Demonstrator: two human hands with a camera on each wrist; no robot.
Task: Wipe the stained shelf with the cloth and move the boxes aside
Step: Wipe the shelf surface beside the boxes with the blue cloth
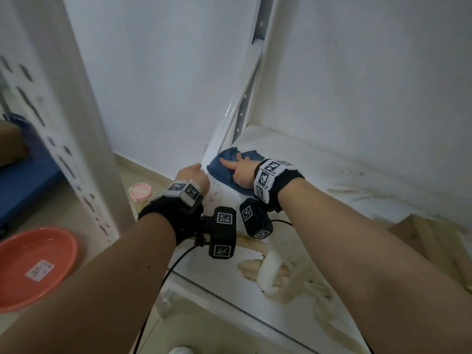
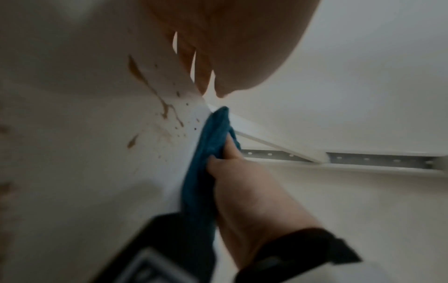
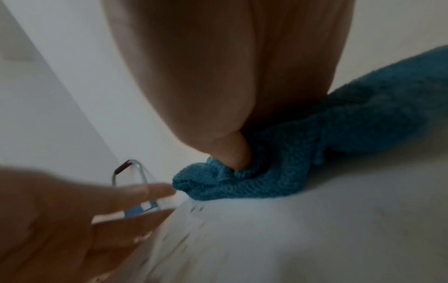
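The white shelf (image 1: 319, 180) carries brown stains (image 1: 255, 244) near its front and splatter (image 2: 167, 113) by its left edge. A bunched blue cloth (image 1: 222, 172) lies at the shelf's far left corner. My right hand (image 1: 233, 164) presses down on it, with the thumb and fingers dug into the folds (image 3: 315, 157). My left hand (image 1: 194, 175) grips the shelf's left edge just beside the cloth, with its fingers (image 3: 135, 193) round the rim. A brown cardboard box (image 1: 419, 233) shows at the shelf's right, partly cut off.
A slotted white upright (image 1: 63, 149) stands at the left, and a diagonal brace (image 1: 242, 98) rises behind the cloth. On the floor sit an orange basin (image 1: 35, 264), a pink-lidded jar (image 1: 140, 194) and a blue mat (image 1: 25, 185). The wall closes the back.
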